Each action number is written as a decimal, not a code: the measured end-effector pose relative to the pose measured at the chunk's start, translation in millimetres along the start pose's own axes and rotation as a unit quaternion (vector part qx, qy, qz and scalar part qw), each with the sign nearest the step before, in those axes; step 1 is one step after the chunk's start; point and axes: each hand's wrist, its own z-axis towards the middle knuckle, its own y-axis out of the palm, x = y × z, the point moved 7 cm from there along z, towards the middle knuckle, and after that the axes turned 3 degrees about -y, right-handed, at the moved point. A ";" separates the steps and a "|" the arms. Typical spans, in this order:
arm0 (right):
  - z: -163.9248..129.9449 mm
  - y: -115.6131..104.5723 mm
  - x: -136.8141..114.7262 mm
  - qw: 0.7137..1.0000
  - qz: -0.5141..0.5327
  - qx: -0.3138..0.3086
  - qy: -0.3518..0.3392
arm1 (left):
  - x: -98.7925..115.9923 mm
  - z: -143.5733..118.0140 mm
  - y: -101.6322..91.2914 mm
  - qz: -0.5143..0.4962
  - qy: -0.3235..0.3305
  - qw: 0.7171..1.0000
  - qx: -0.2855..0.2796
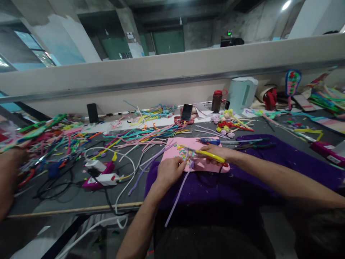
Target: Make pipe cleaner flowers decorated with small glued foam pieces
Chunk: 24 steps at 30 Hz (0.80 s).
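Purple cloth (pixel 293 162) | lilac fuzzy stem (pixel 178 197) | slim, slanting | bunched upper end

In right hand (pixel 214 148): pliers (pixel 212 157), handle looks smooth, glossy yellow plastic. Beside left hand (pixel 169 169): lilac stem (pixel 178 198) is matt, fuzzy. Under both hands: pink sheet (pixel 188 141) looks smooth, matt; beneath it, purple cloth (pixel 293 158) is matt, napped.

This looks like a craft workshop in a raw building: a long dark-grey worktop (pixel 88 200) strewn with fuzzy multicoloured bendable stems (pixel 151 133), yellow-handled metal pliers (pixel 211 156), 2 magenta power strips (pixel 92 184), unfinished grey concrete pillars (pixel 124 19) and a glowing green sign (pixel 229 32).
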 end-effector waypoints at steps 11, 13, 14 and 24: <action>-15.0 -6.1 8.2 0.999 -0.016 0.022 0.027 | 11.6 5.8 4.5 0.037 0.003 0.999 -0.013; -18.2 -6.4 5.3 0.999 -0.024 0.028 0.025 | 12.0 5.3 5.2 0.036 -0.003 0.999 -0.016; -19.5 -6.6 4.1 0.999 -0.027 0.031 0.024 | 11.9 5.1 5.5 0.034 -0.008 0.999 -0.018; -22.7 -10.0 2.6 0.998 -0.054 0.033 -0.009 | 12.3 5.7 6.1 0.043 0.008 0.999 -0.017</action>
